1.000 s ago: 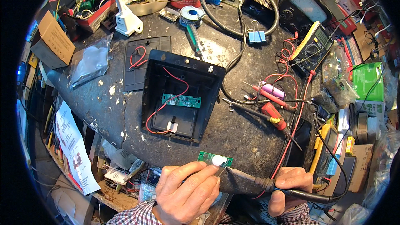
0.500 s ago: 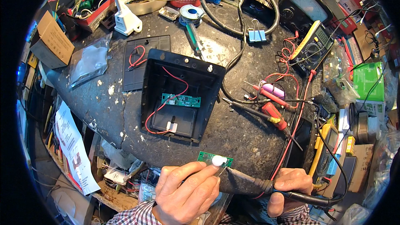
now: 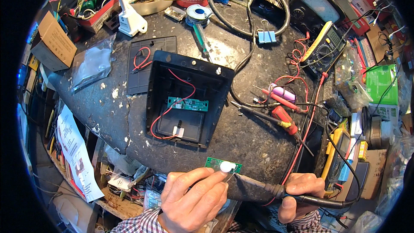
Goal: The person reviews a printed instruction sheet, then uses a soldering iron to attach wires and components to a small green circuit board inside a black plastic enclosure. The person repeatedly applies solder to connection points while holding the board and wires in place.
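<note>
Near the front edge of the bench, my left hand (image 3: 194, 196) is closed at the small green circuit board (image 3: 212, 162), its fingertips against the white dome (image 3: 226, 166) on the board. A thin wire shows by these fingertips; what the hand's underside grips is hidden. My right hand (image 3: 302, 193) is wrapped round the soldering iron (image 3: 254, 183), whose tip meets or nearly meets the board's right end. Farther back sits an open black plastic case (image 3: 217, 90) holding another green board (image 3: 196, 104) and a red wire.
A flat black cover (image 3: 138, 77) lies behind the case. Right of it are a red-handled screwdriver (image 3: 284, 118), red test probes (image 3: 282, 100) and a purple cylindrical cell (image 3: 282, 91). A yellow multimeter (image 3: 323, 51) and a solder spool (image 3: 198, 13) stand farther back.
Almost nothing differs. The board, both hands and the soldering iron have shifted very slightly to the right.
</note>
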Available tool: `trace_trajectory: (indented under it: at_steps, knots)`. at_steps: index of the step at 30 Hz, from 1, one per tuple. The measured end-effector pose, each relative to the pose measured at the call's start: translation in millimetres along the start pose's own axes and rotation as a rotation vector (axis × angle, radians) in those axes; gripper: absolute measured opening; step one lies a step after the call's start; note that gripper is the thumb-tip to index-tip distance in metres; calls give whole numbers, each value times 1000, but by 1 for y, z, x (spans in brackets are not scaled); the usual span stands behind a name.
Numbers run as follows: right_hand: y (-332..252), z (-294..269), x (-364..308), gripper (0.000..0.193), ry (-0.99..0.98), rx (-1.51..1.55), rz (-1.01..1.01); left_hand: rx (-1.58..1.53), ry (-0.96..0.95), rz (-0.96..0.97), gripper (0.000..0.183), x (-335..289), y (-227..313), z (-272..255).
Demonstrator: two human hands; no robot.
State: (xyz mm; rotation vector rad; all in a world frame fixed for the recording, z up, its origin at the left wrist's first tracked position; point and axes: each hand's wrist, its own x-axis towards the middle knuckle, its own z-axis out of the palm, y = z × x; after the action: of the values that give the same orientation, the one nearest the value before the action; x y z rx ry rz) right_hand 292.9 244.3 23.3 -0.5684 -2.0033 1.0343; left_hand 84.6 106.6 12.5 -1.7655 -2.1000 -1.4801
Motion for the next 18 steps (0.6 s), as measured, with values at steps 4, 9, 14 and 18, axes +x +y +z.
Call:
trace_trajectory:
  at_steps: [4,9,14,18]
  knots:
    - [0,2,-1,33,22,32,7,-4,-5,0,23,0,0,-1]
    - [1,0,0,34,2,27,-4,-14,-11,-11,23,1,0,-1]
    - [1,1,-1,35,13,42,-2,-15,-11,-15,23,0,-1,-1]
    - [0,1,-1,35,14,44,13,-18,-21,-18,23,1,-1,-3]
